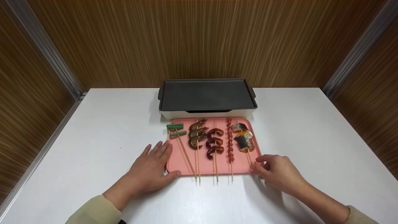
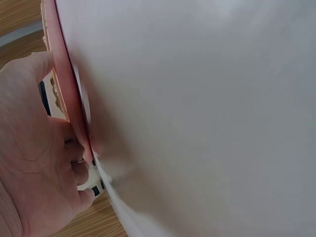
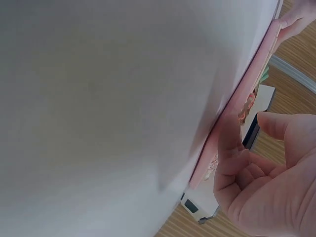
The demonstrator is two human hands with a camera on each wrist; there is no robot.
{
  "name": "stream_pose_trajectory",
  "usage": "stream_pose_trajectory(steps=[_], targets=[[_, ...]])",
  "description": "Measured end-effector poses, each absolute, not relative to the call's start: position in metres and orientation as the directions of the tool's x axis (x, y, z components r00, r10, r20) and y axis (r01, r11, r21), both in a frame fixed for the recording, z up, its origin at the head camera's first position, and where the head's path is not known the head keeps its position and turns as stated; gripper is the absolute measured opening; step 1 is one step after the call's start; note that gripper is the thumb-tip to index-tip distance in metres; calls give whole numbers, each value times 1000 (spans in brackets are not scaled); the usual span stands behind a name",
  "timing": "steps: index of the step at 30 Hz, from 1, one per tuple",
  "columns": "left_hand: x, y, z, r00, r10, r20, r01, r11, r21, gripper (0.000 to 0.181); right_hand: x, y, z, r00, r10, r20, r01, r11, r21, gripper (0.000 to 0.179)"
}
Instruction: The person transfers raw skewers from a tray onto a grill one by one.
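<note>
A pink tray [image 1: 183, 161] holds several skewers, their sticks reaching past its front edge. From left to right are green vegetable pieces [image 1: 176, 126], shrimp [image 1: 197, 133], octopus tentacles [image 1: 215, 143], a thin row of small reddish meat pieces [image 1: 230, 140] and fish chunks [image 1: 244, 141] with dark skin. My left hand [image 1: 150, 169] rests along the tray's left side, fingers spread and thumb by the front edge. At the front right corner, my right hand [image 1: 279, 172] touches the tray beside the fish skewer's stick; in the right wrist view its thumb and bent index finger stand apart.
Directly behind the tray stands an electric griddle [image 1: 208, 95] with a dark flat plate, side handles and a white base. Both sit on a white table [image 1: 311, 130]. Wood-grain panels [image 1: 199, 40] close off the back and sides.
</note>
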State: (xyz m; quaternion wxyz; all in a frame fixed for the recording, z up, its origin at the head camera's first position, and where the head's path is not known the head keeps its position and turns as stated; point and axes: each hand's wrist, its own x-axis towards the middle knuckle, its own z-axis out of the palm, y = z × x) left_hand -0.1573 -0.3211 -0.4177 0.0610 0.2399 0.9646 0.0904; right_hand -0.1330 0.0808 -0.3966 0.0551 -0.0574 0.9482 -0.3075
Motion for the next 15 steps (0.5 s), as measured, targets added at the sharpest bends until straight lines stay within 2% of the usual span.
stream_pose_trajectory(steps=[6,15], targets=[[-157,-321,-417,-879,470,-75,448,870,206,96,-136,80,-399,-977,-116,-178,29,760,-649,31],[-156,-322,-415,-877,472,-84,445,867,224,95,-137,85,-401,-956,-131,-263,120,644,-755,35]])
